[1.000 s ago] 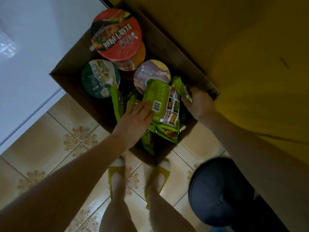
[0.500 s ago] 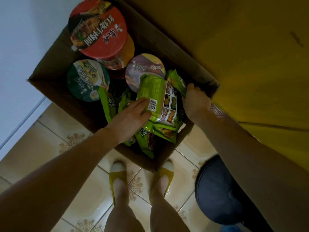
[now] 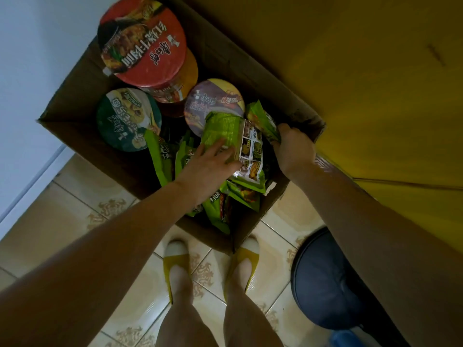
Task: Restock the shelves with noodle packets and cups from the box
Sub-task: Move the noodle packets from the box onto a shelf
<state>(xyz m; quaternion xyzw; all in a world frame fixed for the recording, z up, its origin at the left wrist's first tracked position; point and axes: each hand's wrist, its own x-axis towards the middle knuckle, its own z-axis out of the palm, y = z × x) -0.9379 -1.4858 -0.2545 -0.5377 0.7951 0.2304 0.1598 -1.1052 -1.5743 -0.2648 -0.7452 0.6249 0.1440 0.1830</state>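
Observation:
An open cardboard box (image 3: 253, 61) stands on the tiled floor in front of my feet. It holds a red-lidded noodle cup (image 3: 142, 43), a green-lidded cup (image 3: 127, 118), a purple-lidded cup (image 3: 215, 98) and several green noodle packets. My left hand (image 3: 208, 166) lies with straight fingers on the topmost green packet (image 3: 223, 126). My right hand (image 3: 293, 146) is at the box's right corner, fingers curled round the edge of another green packet (image 3: 261, 117). More green packets (image 3: 160, 156) stand on edge beneath.
A yellow surface (image 3: 375, 71) rises right behind the box. A white panel (image 3: 30, 71) borders the left. A dark blue round stool (image 3: 325, 284) sits at lower right. My feet in yellow slippers (image 3: 175, 261) stand at the box's near corner.
My left fingers have slid further up the top packet and now cover its barcode. My right hand keeps its grip on the packet at the corner. The view has shifted slightly.

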